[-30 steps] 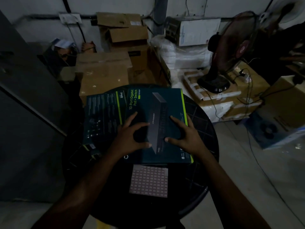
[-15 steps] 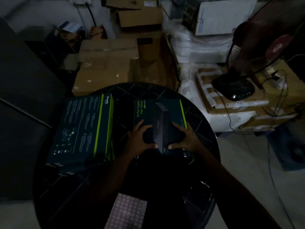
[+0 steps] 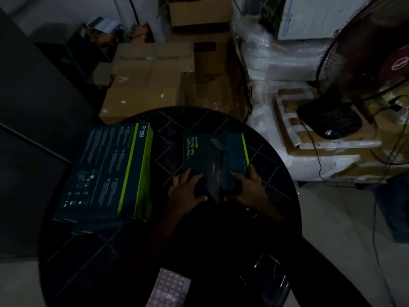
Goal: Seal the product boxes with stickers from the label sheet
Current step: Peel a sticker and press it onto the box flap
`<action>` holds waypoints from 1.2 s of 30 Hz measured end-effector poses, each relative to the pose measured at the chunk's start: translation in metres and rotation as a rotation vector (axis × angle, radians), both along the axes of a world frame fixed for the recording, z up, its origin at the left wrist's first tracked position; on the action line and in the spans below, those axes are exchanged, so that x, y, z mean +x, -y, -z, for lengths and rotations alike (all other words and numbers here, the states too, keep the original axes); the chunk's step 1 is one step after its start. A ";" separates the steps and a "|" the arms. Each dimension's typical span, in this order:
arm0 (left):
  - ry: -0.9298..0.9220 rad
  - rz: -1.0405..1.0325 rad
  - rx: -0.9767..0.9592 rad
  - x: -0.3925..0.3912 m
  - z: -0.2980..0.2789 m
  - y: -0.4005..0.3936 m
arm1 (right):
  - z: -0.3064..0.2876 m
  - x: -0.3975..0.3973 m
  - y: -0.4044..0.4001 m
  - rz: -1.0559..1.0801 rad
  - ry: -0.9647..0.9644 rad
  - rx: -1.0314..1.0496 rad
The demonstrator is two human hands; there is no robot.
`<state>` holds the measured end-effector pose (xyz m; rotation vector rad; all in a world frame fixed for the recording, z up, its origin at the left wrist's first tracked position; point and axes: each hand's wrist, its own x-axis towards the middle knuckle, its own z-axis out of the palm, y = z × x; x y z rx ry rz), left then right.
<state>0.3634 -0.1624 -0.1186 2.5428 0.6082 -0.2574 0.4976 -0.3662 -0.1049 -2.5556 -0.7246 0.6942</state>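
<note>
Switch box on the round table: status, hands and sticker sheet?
Both hands, left hand and right hand, pressing switch box. Label sheet untouched at near edge. Second box lies left, apart.

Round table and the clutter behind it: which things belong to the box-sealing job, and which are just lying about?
For the job:
- switch box, under left hand and right hand
- second product box
- label sheet

Lying about:
- cardboard cartons
- fan
- cables
</note>
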 end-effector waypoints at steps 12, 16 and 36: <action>0.246 -0.148 0.203 -0.178 -0.058 -0.116 | -0.017 -0.145 -0.125 -0.153 -0.019 0.421; -0.078 -0.162 0.304 -0.233 -0.060 -0.182 | -0.011 -0.205 -0.177 -0.215 -0.049 0.416; 0.594 0.069 0.240 -0.275 -0.168 -0.215 | -0.168 -0.259 -0.202 -0.156 0.539 0.346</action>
